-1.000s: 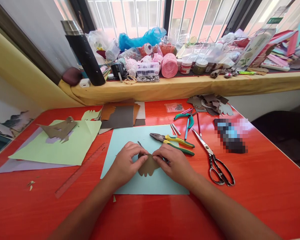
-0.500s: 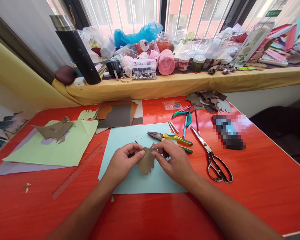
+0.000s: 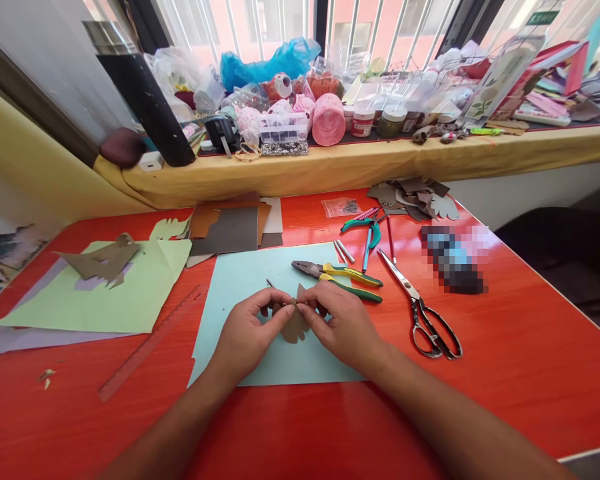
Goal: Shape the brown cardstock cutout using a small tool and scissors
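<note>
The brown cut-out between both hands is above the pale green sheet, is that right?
Not quite: the head view shows the brown cut-out between the left hand and the right hand, but above the pale blue sheet. The pale green sheet lies farther left.

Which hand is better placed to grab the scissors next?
Probably the right hand: the scissors lie on its side, while the left hand is farther away. Both pinch the brown piece, though.

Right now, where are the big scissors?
In the head view, the scissors lie on the red table, right of the yellow-and-green pliers.
</note>
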Demonstrator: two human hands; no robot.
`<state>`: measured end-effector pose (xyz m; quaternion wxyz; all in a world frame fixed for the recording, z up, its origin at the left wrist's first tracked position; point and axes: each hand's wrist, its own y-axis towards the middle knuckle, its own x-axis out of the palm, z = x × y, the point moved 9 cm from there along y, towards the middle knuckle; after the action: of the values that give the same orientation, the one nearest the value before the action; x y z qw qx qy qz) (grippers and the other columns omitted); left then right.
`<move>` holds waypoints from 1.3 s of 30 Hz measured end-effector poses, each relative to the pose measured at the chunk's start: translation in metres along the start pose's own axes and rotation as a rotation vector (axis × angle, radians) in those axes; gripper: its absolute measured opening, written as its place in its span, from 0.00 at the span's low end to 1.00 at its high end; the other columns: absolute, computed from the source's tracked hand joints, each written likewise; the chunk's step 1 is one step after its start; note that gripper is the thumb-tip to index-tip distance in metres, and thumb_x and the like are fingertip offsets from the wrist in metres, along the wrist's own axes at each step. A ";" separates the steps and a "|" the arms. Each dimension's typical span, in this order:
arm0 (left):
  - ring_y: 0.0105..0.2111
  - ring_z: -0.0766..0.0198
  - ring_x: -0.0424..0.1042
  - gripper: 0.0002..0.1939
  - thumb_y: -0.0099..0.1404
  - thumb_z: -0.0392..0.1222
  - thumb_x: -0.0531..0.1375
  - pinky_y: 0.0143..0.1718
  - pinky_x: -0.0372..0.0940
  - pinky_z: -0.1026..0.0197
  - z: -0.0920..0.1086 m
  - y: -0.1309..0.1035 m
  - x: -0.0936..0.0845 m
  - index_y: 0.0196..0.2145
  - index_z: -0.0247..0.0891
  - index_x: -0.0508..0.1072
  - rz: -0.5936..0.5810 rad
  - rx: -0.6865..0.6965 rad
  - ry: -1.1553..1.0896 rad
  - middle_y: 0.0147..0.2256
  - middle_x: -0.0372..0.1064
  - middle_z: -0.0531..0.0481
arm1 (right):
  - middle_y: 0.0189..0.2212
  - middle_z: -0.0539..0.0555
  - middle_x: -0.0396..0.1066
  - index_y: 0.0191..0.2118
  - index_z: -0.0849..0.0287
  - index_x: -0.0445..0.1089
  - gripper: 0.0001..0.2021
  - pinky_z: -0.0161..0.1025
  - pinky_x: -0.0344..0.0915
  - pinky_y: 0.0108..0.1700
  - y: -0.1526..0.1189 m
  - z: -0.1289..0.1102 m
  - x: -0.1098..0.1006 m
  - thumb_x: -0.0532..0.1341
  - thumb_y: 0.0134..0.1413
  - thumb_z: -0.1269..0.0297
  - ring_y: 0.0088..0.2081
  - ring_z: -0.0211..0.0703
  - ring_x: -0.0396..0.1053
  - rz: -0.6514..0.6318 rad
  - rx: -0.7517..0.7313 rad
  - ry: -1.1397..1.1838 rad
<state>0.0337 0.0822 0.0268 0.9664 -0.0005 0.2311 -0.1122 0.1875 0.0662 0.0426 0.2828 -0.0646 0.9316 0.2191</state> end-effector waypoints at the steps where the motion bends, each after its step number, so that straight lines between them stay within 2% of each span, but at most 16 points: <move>1: 0.35 0.60 0.69 0.07 0.67 0.46 0.61 0.39 0.64 0.59 0.003 -0.001 -0.001 0.37 0.43 0.78 0.014 0.036 0.045 0.33 0.75 0.53 | 0.32 0.51 0.71 0.39 0.55 0.71 0.04 0.37 0.61 0.36 0.000 0.000 0.000 0.60 0.67 0.68 0.34 0.42 0.68 -0.003 -0.004 0.001; 7: 0.33 0.58 0.72 0.08 0.70 0.39 0.58 0.40 0.62 0.55 0.034 -0.009 0.003 0.36 0.43 0.77 0.075 0.395 0.411 0.30 0.75 0.52 | 0.29 0.50 0.70 0.35 0.56 0.70 0.06 0.36 0.59 0.35 0.002 -0.005 0.003 0.59 0.64 0.71 0.32 0.41 0.67 -0.026 -0.014 -0.024; 9: 0.32 0.57 0.72 0.08 0.70 0.38 0.57 0.40 0.61 0.54 0.039 -0.012 0.006 0.36 0.43 0.77 0.082 0.444 0.469 0.29 0.76 0.51 | 0.27 0.48 0.69 0.34 0.56 0.69 0.06 0.35 0.58 0.34 0.002 -0.005 0.004 0.59 0.62 0.72 0.30 0.39 0.66 -0.038 0.017 -0.033; 11: 0.33 0.57 0.72 0.08 0.70 0.39 0.58 0.40 0.62 0.54 0.036 -0.011 0.005 0.35 0.43 0.77 0.078 0.384 0.420 0.29 0.76 0.51 | 0.24 0.46 0.67 0.34 0.55 0.69 0.05 0.34 0.56 0.31 0.001 -0.002 0.005 0.60 0.59 0.73 0.27 0.37 0.64 -0.050 0.066 -0.034; 16: 0.33 0.59 0.71 0.06 0.66 0.44 0.62 0.38 0.65 0.59 0.008 -0.005 0.002 0.35 0.44 0.79 0.044 0.038 0.065 0.32 0.77 0.53 | 0.21 0.43 0.63 0.34 0.55 0.69 0.04 0.33 0.52 0.27 0.000 0.003 0.005 0.61 0.57 0.71 0.23 0.35 0.60 -0.042 0.162 0.027; 22: 0.36 0.56 0.76 0.13 0.60 0.51 0.67 0.38 0.70 0.59 -0.007 -0.002 0.013 0.36 0.39 0.78 -0.070 -0.157 -0.278 0.34 0.79 0.48 | 0.19 0.41 0.60 0.35 0.55 0.69 0.03 0.32 0.53 0.25 -0.001 0.008 0.006 0.61 0.56 0.70 0.21 0.34 0.58 -0.009 0.225 0.103; 30: 0.36 0.56 0.77 0.15 0.61 0.53 0.66 0.39 0.72 0.58 -0.008 -0.002 0.014 0.35 0.38 0.80 -0.106 -0.177 -0.284 0.35 0.80 0.47 | 0.20 0.43 0.63 0.35 0.55 0.69 0.02 0.33 0.52 0.26 -0.002 0.009 0.009 0.60 0.59 0.69 0.22 0.35 0.60 -0.065 0.208 0.063; 39: 0.34 0.56 0.75 0.15 0.62 0.54 0.65 0.36 0.71 0.60 -0.006 -0.001 0.005 0.33 0.38 0.79 -0.019 -0.145 -0.201 0.33 0.78 0.48 | 0.23 0.44 0.66 0.39 0.54 0.70 0.03 0.34 0.53 0.28 -0.002 0.009 0.011 0.59 0.64 0.67 0.24 0.36 0.62 -0.114 0.177 0.055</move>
<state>0.0351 0.0807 0.0194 0.9811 -0.0839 0.1405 -0.1037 0.1835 0.0686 0.0297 0.2738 -0.0985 0.9494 0.1177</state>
